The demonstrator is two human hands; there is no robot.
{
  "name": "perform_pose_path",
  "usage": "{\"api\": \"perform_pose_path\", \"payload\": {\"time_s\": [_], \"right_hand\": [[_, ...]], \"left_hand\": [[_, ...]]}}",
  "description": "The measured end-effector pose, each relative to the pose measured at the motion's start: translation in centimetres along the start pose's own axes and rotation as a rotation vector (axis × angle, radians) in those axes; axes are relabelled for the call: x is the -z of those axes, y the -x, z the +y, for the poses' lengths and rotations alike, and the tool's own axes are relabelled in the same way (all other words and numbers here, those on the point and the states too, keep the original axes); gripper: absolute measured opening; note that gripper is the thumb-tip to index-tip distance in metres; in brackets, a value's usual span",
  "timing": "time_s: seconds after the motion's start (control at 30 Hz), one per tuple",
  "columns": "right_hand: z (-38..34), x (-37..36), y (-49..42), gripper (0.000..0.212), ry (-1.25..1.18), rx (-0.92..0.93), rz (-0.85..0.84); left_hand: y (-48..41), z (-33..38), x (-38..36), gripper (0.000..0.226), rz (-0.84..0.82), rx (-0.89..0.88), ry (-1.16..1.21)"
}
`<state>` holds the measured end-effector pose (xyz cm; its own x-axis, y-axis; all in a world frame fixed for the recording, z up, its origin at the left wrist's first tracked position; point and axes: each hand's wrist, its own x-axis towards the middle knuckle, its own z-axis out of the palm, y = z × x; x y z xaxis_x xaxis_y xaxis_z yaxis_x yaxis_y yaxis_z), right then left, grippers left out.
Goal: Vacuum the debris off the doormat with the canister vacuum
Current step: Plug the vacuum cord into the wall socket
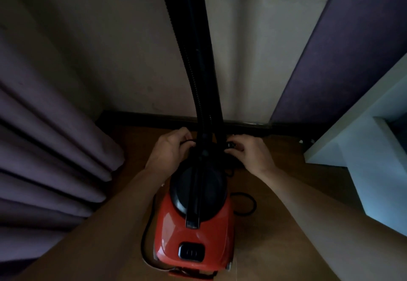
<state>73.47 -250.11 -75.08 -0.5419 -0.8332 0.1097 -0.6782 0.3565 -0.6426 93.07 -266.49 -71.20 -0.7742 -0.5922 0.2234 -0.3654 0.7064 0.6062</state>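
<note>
Beyond both hands a pale wall [110, 38] rises from a dark skirting board [154, 119]. Left of our left hand hang the folds of a purple curtain [44, 148]. Up and to the right of our right hand stands a purple panel [352, 60], with a white cabinet [363, 148] below it. Under the grip lies a brown wooden floor [286, 236]. The red canister vacuum [193, 236] sits on that floor between our forearms, nearer to us than the hands, its black dome just below the grip. Its black ribbed hose [193, 60] climbs straight up between the two hands and out of the top of view. Our left hand [169, 148] is at the left of the hose base, fingers curled round a thin black power cord [255, 203], which also loops on the floor at either side of the vacuum. Our right hand [251, 153], right of the hose base, pinches a small black piece [231, 144]; we cannot tell what it is.
</note>
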Motion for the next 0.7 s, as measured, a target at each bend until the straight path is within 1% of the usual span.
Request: {"api": "perform_pose_path", "payload": {"time_s": [0.1,0.17,0.23,0.33,0.47,0.53,0.6,0.7], "right_hand": [[-0.7,2.2,0.7,0.022,-0.009,0.047,0.006],[-1.1,3.5,1.4,0.024,0.026,0.058,0.013],[-1.0,4.9,2.2,0.029,0.03,-0.003,0.06],[-0.6,6.5,3.2,0.032,-0.047,-0.124,0.124],[-0.7,6.8,4.4,0.028,-0.117,-0.203,0.152],[-1.0,7.0,4.7,0.028,-0.14,-0.22,0.179],[-1.2,7.6,4.7,0.032,-0.145,-0.208,0.209],[-0.9,9.0,4.8,0.035,-0.142,-0.173,0.255]], "left_hand": [[0.3,1.2,1.2,0.008,0.034,-0.02,0.047],[0.4,1.8,1.8,0.007,0.048,-0.023,0.05],[0.6,2.3,2.3,0.007,0.046,-0.021,0.042],[0.9,2.9,2.7,0.008,0.012,-0.011,0.044],[1.8,3.8,2.0,0.009,-0.078,0.032,0.072],[2.2,3.8,1.6,0.008,-0.077,0.067,0.096],[2.5,3.8,1.5,0.007,-0.053,0.088,0.103],[3.0,4.2,1.9,0.003,-0.038,0.036,0.102]]}}
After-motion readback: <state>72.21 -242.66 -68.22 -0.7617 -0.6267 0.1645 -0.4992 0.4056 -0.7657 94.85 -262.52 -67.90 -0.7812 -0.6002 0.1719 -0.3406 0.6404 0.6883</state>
